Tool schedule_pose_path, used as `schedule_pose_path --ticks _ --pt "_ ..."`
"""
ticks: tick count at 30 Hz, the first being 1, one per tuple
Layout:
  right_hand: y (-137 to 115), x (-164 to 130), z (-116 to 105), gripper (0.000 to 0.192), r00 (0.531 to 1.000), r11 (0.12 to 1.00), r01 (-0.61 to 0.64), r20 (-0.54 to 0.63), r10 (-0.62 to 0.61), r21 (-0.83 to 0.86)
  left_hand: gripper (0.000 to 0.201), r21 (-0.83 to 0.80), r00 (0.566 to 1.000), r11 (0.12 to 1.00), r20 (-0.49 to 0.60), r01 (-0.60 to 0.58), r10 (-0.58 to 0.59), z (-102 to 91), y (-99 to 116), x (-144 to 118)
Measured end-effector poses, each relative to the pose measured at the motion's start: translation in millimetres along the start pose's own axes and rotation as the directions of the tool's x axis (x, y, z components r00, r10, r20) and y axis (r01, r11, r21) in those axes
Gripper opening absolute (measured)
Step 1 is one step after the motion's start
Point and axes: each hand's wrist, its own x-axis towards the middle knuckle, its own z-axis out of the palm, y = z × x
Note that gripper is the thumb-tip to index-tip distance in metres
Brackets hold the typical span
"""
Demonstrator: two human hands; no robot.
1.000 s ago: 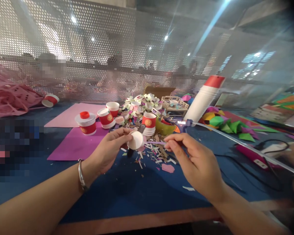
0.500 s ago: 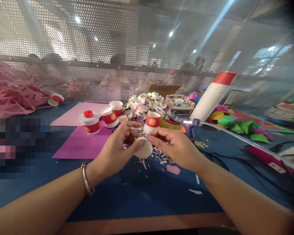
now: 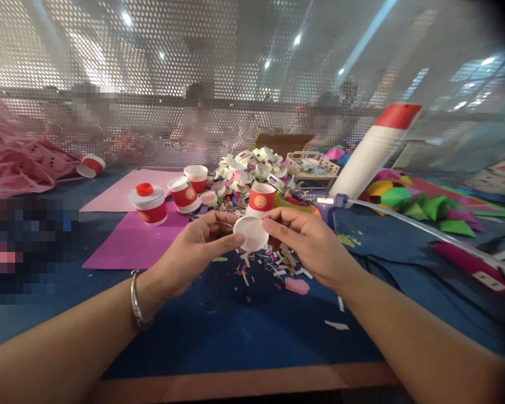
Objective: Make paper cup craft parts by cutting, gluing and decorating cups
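Observation:
Between my two hands is a white paper disc (image 3: 251, 234), its round face turned toward me. My left hand (image 3: 202, 241) pinches its left edge, thumb on the front. At the upper right edge, the thumb and fingers of my right hand (image 3: 305, 238) grip the same disc. Just behind it stands a red and white paper cup (image 3: 261, 198), its lower part partly hidden by my hands and the disc. Further left are two more red paper cups, one tilted (image 3: 184, 194) and one upright (image 3: 196, 178), and a cup with a white disc and red ring on top (image 3: 148, 205).
Behind the cups rises a heap of cut paper pieces (image 3: 252, 168). A hot glue gun (image 3: 330, 207) with a clear glue stick lies right, near a leaning stack of paper cups (image 3: 368, 151). Scraps (image 3: 297, 286) litter the blue table; a purple sheet (image 3: 126, 241) lies left.
The disc has tipped up to show a fuller round face and shifted slightly up and right. My right-hand fingers have moved onto its upper right edge. The view has shifted a little.

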Motion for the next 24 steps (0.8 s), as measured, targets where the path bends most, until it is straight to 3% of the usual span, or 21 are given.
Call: schedule_pose_path --ticks 4,15,19,24 --pt "3.5 -0.1 -2.7 0.026 0.999 0.999 -0.028 -0.027 0.029 0.042 0.027 0.013 0.995 0.997 0.059 0.078 -0.079 -0.3 -1.7 -0.5" --pt "6.1 0.0 -19.3 0.026 0.981 0.993 -0.024 -0.193 0.001 -0.116 0.017 -0.078 0.994 0.997 -0.108 0.026 -0.035 -4.8 2.9 2.2" --pt "11.7 2.4 -25.6 0.025 0.973 0.98 -0.046 -0.229 0.0 -0.194 0.014 -0.093 0.996 0.995 -0.079 0.029 -0.036 -1.4 2.6 -0.3" --pt "18.6 5.7 -37.5 0.025 0.946 0.965 -0.075 -0.325 -0.011 -0.251 0.021 0.009 1.0 1.0 0.031 0.002 -0.002 -0.6 1.4 -2.3"
